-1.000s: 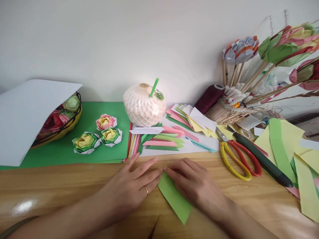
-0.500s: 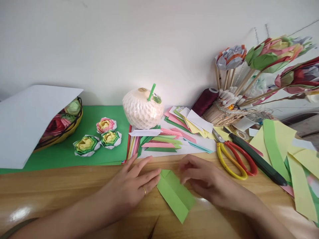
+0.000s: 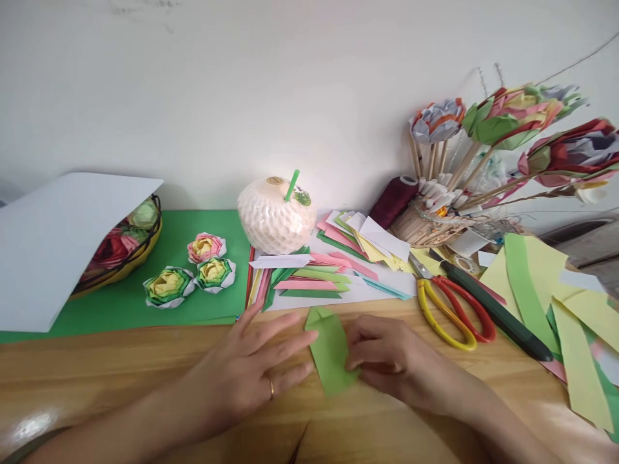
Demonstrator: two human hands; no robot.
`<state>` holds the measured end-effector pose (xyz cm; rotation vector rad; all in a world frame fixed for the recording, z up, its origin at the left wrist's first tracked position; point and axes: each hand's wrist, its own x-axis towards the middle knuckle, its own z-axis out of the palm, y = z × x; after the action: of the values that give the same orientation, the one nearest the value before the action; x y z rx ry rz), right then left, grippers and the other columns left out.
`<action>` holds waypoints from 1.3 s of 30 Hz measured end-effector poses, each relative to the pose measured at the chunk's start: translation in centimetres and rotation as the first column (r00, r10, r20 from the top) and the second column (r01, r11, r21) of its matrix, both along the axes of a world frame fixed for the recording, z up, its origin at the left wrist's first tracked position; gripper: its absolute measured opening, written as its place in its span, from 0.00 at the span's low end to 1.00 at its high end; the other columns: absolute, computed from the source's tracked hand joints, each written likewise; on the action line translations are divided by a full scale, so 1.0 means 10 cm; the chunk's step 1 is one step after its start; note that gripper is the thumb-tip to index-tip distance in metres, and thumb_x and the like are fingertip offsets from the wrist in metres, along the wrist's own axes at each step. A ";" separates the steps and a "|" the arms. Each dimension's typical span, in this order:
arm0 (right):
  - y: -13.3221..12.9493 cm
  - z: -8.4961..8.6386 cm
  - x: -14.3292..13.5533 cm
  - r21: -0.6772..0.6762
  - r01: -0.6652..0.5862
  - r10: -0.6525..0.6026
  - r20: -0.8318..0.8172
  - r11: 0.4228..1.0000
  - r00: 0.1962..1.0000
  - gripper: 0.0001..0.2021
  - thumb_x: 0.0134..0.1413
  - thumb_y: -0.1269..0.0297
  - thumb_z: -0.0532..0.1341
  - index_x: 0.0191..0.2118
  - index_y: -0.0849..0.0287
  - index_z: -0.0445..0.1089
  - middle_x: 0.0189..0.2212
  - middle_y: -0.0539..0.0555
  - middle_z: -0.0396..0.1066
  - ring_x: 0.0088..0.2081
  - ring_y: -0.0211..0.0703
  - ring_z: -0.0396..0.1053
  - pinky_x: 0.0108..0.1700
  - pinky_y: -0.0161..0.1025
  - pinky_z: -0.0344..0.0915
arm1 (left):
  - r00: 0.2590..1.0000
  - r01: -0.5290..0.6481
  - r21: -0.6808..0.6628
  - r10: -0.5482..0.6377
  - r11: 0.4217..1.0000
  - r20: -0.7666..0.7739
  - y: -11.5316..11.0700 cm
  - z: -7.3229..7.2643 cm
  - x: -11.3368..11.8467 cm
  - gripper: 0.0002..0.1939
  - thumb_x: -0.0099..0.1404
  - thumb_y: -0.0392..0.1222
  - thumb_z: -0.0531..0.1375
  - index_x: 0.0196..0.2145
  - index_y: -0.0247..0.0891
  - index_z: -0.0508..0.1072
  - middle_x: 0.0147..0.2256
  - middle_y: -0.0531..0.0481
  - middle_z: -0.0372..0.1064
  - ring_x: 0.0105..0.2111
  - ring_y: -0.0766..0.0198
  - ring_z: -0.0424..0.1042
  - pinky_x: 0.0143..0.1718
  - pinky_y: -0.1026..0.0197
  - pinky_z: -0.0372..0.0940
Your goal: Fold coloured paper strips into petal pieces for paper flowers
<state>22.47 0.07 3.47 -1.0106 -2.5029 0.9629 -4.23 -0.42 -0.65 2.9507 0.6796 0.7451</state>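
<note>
A light green piece of folded paper (image 3: 329, 361) lies in front of me, with small folds at its far end and a blurred near end. At its right edge my right hand (image 3: 394, 361) has the fingers curled and pinched on the paper. My left hand (image 3: 258, 370), a ring on one finger, is open with its fingers spread; a fingertip reaches the paper's left edge. Beyond the hands, several folded paper strips (image 3: 309, 285) in pink, green, white and blue lie on a white sheet.
Scissors (image 3: 447, 309) and a dark-handled cutter (image 3: 503, 316) lie to the right, near loose paper pieces (image 3: 580, 367). A white netted fruit (image 3: 275, 222) with a green straw stands at the back. Three paper flowers (image 3: 168, 287) sit left on green sheets (image 3: 116, 316).
The green paper has turned more upright, its near end swinging left. My right hand has closed on its right edge. The left fingers have spread and shifted slightly. The view has tilted a little.
</note>
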 end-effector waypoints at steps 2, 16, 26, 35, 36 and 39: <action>-0.05 -0.08 -0.08 0.142 0.110 -0.111 0.002 0.984 0.994 0.11 0.57 0.77 0.53 0.34 0.59 0.72 0.32 0.54 0.68 0.34 0.39 0.66 0.35 0.35 0.62 | 0.996 -0.003 0.037 0.000 0.999 0.086 -0.04 0.05 0.04 0.16 0.73 0.32 0.46 0.49 0.39 0.70 0.50 0.53 0.71 0.57 0.61 0.59 0.64 0.47 0.43; -0.13 -0.21 -0.18 0.043 0.107 -0.102 -0.115 0.993 0.988 0.05 0.59 0.72 0.57 0.35 0.58 0.70 0.34 0.53 0.68 0.36 0.39 0.67 0.36 0.34 0.63 | 0.997 -0.025 0.131 0.014 0.991 0.078 -0.20 0.04 0.19 0.20 0.72 0.29 0.43 0.38 0.28 0.75 0.37 0.45 0.74 0.38 0.60 0.70 0.43 0.59 0.64; -0.10 -0.19 -0.27 -0.111 0.244 -0.256 -0.110 0.963 0.960 0.06 0.55 0.73 0.61 0.29 0.59 0.68 0.30 0.50 0.67 0.32 0.37 0.67 0.32 0.32 0.62 | 0.999 -0.038 0.113 0.041 0.993 -0.022 -0.28 0.04 0.19 0.19 0.70 0.29 0.42 0.42 0.27 0.72 0.38 0.42 0.72 0.39 0.59 0.69 0.38 0.61 0.66; -0.12 -0.22 -0.34 -0.069 0.307 -0.311 -0.053 0.949 0.949 0.08 0.52 0.77 0.61 0.27 0.58 0.65 0.29 0.49 0.65 0.31 0.37 0.65 0.31 0.32 0.61 | 0.999 -0.038 0.092 0.040 0.995 -0.019 -0.29 0.04 0.23 0.18 0.69 0.28 0.43 0.39 0.28 0.73 0.36 0.43 0.72 0.36 0.61 0.69 0.34 0.63 0.67; -0.12 -0.22 -0.34 -0.062 0.308 -0.311 -0.049 0.949 0.949 0.08 0.52 0.78 0.61 0.27 0.58 0.65 0.29 0.49 0.65 0.31 0.37 0.65 0.30 0.32 0.61 | 0.999 -0.042 0.083 0.043 0.996 -0.010 -0.29 0.05 0.23 0.19 0.69 0.28 0.43 0.39 0.28 0.73 0.36 0.43 0.72 0.35 0.61 0.69 0.33 0.64 0.68; -0.12 -0.22 -0.35 -0.032 0.309 -0.310 -0.041 0.951 0.950 0.09 0.52 0.78 0.60 0.27 0.58 0.64 0.29 0.49 0.65 0.30 0.37 0.65 0.30 0.32 0.60 | 0.999 -0.045 0.051 0.045 0.998 0.000 -0.29 0.06 0.23 0.19 0.68 0.27 0.42 0.39 0.27 0.73 0.35 0.44 0.73 0.35 0.62 0.70 0.31 0.65 0.68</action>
<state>18.93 -1.17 1.31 -1.3244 -2.2103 0.9091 -1.93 -3.35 -0.04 2.9905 0.7410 0.7760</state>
